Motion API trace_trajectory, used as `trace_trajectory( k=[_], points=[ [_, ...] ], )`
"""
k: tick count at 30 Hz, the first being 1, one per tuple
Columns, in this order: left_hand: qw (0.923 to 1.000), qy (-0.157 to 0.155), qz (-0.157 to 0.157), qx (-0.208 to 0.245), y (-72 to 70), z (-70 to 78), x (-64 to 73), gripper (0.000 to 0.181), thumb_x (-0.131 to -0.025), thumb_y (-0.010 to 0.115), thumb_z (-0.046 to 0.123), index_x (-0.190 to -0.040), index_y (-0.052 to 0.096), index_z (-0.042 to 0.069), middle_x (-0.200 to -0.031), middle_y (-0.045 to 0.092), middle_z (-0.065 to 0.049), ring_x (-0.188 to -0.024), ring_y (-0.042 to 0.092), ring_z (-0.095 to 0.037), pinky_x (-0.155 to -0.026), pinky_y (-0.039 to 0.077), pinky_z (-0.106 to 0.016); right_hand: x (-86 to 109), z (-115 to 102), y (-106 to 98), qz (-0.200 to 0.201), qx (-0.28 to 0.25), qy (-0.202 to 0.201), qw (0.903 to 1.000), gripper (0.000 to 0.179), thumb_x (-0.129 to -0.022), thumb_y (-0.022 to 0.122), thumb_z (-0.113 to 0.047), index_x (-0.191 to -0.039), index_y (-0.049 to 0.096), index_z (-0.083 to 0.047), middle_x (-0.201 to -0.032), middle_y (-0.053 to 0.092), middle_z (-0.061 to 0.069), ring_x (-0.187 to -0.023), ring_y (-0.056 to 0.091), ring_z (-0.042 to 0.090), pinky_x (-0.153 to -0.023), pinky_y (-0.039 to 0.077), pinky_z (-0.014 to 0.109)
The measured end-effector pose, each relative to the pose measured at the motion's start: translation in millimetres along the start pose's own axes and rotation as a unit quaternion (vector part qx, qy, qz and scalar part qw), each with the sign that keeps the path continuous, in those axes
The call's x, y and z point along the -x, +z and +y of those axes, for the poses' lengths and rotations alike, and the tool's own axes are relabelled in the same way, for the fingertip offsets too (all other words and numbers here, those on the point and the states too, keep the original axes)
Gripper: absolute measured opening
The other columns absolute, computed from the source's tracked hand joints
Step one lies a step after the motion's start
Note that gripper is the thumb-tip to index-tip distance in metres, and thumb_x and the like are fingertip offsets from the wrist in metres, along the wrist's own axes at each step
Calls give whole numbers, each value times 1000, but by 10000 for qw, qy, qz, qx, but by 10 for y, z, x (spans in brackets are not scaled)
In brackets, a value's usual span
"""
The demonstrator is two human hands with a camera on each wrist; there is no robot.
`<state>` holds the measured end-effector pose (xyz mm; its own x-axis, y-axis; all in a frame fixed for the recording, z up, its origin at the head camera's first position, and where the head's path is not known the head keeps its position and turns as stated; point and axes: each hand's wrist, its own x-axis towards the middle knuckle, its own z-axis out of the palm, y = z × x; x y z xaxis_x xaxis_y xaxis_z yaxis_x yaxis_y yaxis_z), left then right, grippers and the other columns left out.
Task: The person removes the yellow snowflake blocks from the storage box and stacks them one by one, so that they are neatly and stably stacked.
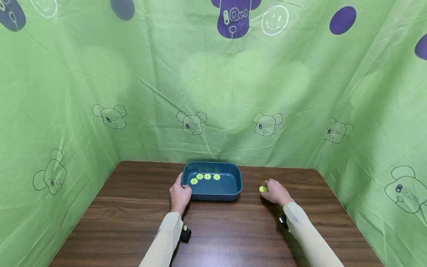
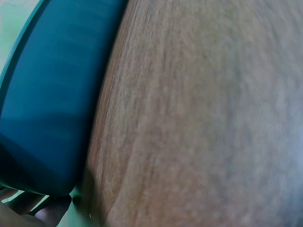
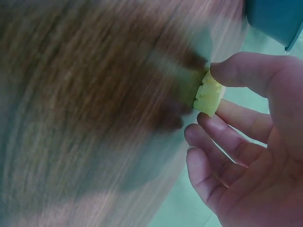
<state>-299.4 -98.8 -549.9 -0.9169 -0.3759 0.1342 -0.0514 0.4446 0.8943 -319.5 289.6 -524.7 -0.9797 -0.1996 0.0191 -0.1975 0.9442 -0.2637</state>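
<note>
A dark blue rectangular basin (image 1: pixel 213 197) stands near the table's back edge. Several flat, yellow-green flower-shaped pieces (image 1: pixel 207 176) lie in it, grouped toward its left and middle. My left hand (image 1: pixel 180 193) holds the basin's left end, its thumb at the front corner; in the left wrist view the fingers (image 2: pixel 52 208) meet the end wall. To the basin's right, my right hand (image 1: pixel 275 191) pinches another yellow-green flower-shaped piece (image 3: pixel 208 94) between thumb and fingertips, close over the tabletop. Its notched edge faces the right wrist camera, and the lower fingers are loosely bent.
The brown wood-grain table (image 1: pixel 233 230) reaches back to a green cloth curtain (image 1: pixel 230 144), which encloses the back and both sides. Dark wrist cameras (image 1: pixel 185 233) sit below the sleeves. The basin's corner (image 3: pixel 277 19) shows at upper right in the right wrist view.
</note>
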Motion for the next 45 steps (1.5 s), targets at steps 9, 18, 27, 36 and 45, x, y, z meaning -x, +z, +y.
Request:
trace_trajectory(
  k=[9, 18, 27, 36, 45],
  points=[
    [10000, -41, -58, -48, 0, -16, 8, 62, -90, 51, 6, -151, 48, 10, -145, 56, -22, -134, 53, -40, -108, 45, -54, -6, 38, 56, 24, -52, -32, 10000, 31, -77, 73, -17, -104, 69, -3, -92, 61, 9, -79, 55, 23, -64, 47, 41],
    [9999, -52, -84, -88, 2, 2, -11, 62, -89, 50, 6, -151, 49, 10, -145, 57, -21, -133, 53, -41, -108, 45, -54, 10, 15, 33, 38, 26, -106, 9999, 33, -77, 73, -17, -106, 69, -1, -94, 62, 10, -81, 55, 24, -65, 48, 42],
    [9998, -73, -132, -117, -1, 46, -10, 62, -89, 51, 5, -151, 49, 10, -145, 57, -21, -133, 54, -41, -108, 45, -55, 5, -28, -49, -302, 165, 46, 9994, 55, -81, 74, -30, -124, 62, 2, -105, 60, 16, -88, 58, 28, -71, 50, 45],
    [9998, -7, -123, -148, 6, 45, -17, 63, -88, 51, 5, -150, 49, 10, -144, 57, -22, -131, 55, -42, -106, 47, -55, -88, -306, -287, 924, 103, 196, 9955, 67, -98, 58, -46, -140, 51, 6, -135, 55, 30, -120, 56, 49, -94, 49, 63],
    [9998, 3, -96, -173, -9, 43, -17, 62, -88, 51, 4, -150, 50, 11, -143, 58, -21, -131, 56, -41, -107, 47, -55, -310, -762, -368, 1356, -152, -228, 9904, 60, -98, 59, -45, -138, 56, -1, -134, 59, 22, -120, 60, 41, -95, 51, 57]
  ],
)
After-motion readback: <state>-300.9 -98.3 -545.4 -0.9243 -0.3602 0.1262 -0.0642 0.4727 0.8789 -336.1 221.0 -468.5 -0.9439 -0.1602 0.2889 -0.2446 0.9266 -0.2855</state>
